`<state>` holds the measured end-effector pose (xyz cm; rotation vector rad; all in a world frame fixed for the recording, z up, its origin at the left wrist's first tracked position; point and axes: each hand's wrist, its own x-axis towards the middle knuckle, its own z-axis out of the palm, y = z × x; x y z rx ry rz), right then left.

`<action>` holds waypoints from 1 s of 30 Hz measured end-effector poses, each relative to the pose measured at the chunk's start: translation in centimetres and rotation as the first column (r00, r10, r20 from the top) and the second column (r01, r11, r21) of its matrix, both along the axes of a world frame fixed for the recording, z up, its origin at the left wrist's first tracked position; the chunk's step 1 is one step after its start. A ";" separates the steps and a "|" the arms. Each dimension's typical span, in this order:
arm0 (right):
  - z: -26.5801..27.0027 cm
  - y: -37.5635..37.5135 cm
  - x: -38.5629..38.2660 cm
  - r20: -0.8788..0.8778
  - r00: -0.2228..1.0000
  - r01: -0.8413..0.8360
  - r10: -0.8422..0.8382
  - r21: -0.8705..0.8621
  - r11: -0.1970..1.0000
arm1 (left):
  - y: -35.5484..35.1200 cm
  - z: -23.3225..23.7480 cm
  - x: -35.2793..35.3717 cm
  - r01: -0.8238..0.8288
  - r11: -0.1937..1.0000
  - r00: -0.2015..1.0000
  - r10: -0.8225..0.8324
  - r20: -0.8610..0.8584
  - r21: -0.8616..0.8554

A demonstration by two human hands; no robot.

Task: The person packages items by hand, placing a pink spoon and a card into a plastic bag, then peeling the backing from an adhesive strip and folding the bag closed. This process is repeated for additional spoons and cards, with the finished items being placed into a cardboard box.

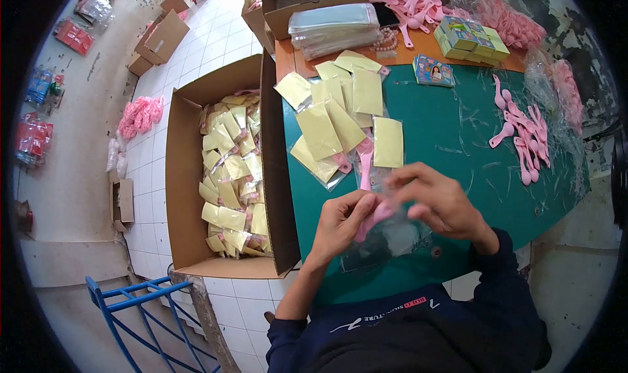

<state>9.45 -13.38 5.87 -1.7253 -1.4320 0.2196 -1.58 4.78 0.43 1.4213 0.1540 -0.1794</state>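
My left hand (341,224) is closed, thumb and fingers pinching a pink plastic spoon (375,221) over the front of the table. Close to its right is my right hand (439,201), fingers bent toward the spoon and smeared by motion; I cannot tell what its fingertips hold. Clear plastic bags (396,239) lie beneath both hands. Just beyond them, another pink spoon (365,160) shows by a pile of clear packets with pale yellow cards (318,131). One more yellow-card packet (388,142) lies right of that pile.
A cardboard box (278,177) full of similar packets stands left of the green table (451,150). Loose pink spoons (520,134) lie at right, printed cards (433,71) and a stack of clear bags (335,26) at the back. A blue metal frame (140,301) stands lower left.
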 end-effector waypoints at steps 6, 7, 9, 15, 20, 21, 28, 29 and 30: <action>-6.1 -1.7 22.6 0.208 0.846 0.522 -0.490 -0.144 0.840 | 0.1 0.3 -0.5 -0.252 0.967 0.941 0.252 0.226 -0.028; -8.7 -3.4 26.6 0.480 0.702 0.655 -0.526 -0.144 0.742 | 0.5 0.0 -0.8 -0.240 0.971 0.940 0.235 0.249 -0.011; -11.3 -4.9 29.9 0.602 0.692 0.689 -0.399 -0.385 0.615 | 1.1 -0.2 -1.9 -0.243 0.970 0.945 0.237 0.227 -0.001; -11.5 -3.3 26.2 0.663 0.390 0.884 -0.639 -0.076 0.461 | 0.9 1.2 -0.7 -0.194 0.973 0.964 0.212 0.158 -0.124; -6.4 -1.6 19.2 0.135 0.664 0.732 -0.736 0.084 0.676 | 0.8 0.4 -0.1 -0.239 0.965 0.956 0.254 0.150 -0.107; -4.1 -1.2 16.1 -0.034 0.770 0.637 -0.637 -0.001 0.771 | 0.8 0.4 -0.1 -0.242 0.965 0.957 0.254 0.138 -0.097; 3.4 -1.5 4.3 -0.004 0.970 0.242 -0.244 -0.121 0.963 | 0.2 0.4 0.7 -0.192 0.981 0.976 0.190 0.106 0.006; 3.4 -1.6 4.0 0.095 0.977 0.198 -0.189 -0.102 0.975 | 0.0 0.5 0.7 -0.189 0.982 0.976 0.185 0.116 0.028; 3.7 -1.6 3.6 0.115 0.975 0.208 -0.191 -0.159 0.965 | -0.1 0.5 0.6 -0.190 0.981 0.975 0.182 0.127 0.051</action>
